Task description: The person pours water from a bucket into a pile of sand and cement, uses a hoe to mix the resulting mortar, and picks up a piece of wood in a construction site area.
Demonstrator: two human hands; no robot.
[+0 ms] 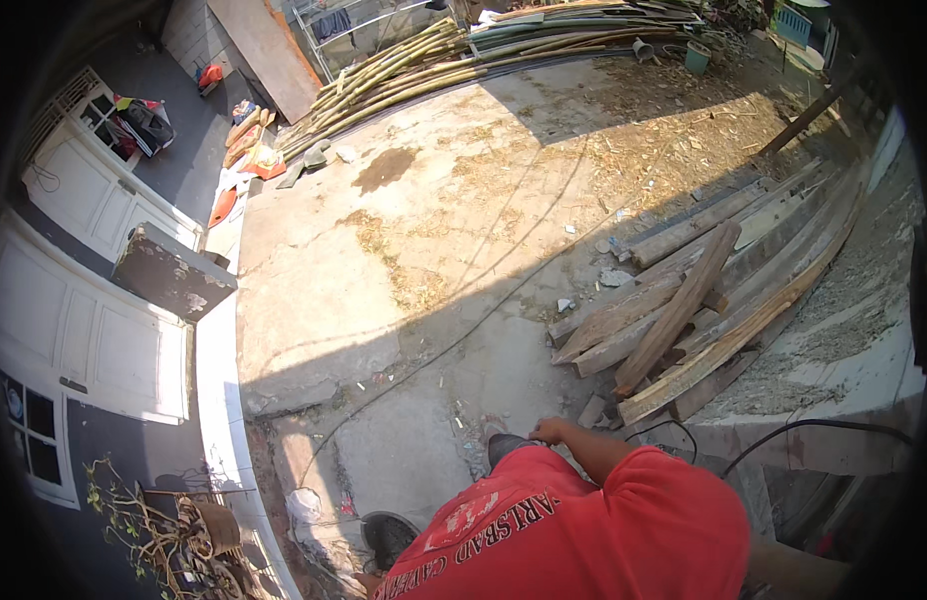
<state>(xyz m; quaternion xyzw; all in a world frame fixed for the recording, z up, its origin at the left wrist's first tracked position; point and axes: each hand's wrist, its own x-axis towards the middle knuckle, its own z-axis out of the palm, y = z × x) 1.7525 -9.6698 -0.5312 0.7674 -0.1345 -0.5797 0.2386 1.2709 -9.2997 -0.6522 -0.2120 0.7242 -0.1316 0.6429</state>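
Note:
My red shirt fills the lower middle of the view. From its right sleeve my forearm reaches forward, and my right hand is closed in a fist beside a dark rounded thing. What the fist holds, if anything, is too small to make out. Of my left hand only a bit of skin shows at the bottom, past the shirt's edge; its fingers are hidden. Near it is a dark round shape, partly covered by the shirt, whose kind I cannot tell.
Rough wooden beams lie piled at the right beside a grey wall. A black cable arches near them; a thin cable crosses the concrete. White doors and a dry potted plant line the left. Bamboo poles are stacked far off.

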